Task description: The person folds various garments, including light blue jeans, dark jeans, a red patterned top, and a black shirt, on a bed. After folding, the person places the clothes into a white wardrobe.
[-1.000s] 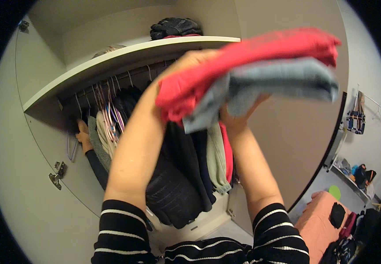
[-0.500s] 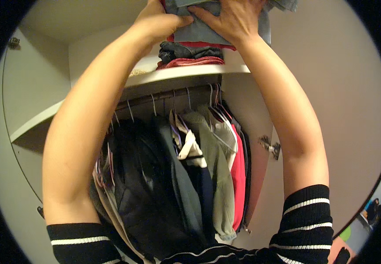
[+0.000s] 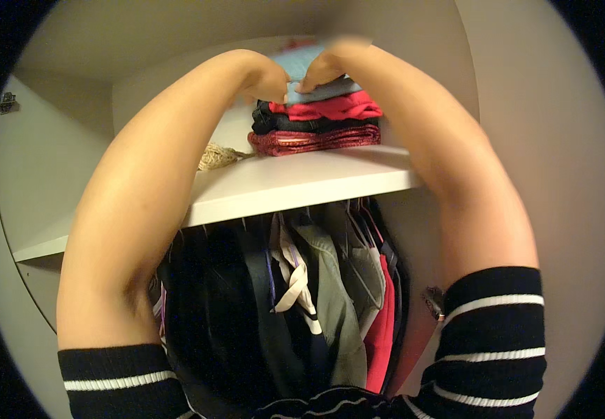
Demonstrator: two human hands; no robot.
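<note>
On the upper shelf of a wardrobe stands a stack of folded clothes, with a light-blue folded garment (image 3: 301, 64) near its top. My left hand (image 3: 264, 78) grips its left front edge, fingers bent and partly hidden. From the right side my right hand (image 3: 330, 64) holds the same garment, its thumb on the front and its back blurred. Below it lie a red folded garment (image 3: 337, 107), dark folded jeans (image 3: 316, 126) and a dark-red patterned folded garment (image 3: 316, 141) resting on the shelf.
A white shelf board (image 3: 302, 187) runs below my forearms. Beside the stack lies a beige straw-like bundle (image 3: 218, 156). Under the board, several clothes, among them a dark coat (image 3: 211, 307) and an olive jacket (image 3: 330, 279), hang close together. The wardrobe's right wall (image 3: 428, 63) borders the stack.
The view has tilted upward, showing more of the shelf and stack. My hands remain at the blue garment, which has settled on the pile with the red one beneath it.
</note>
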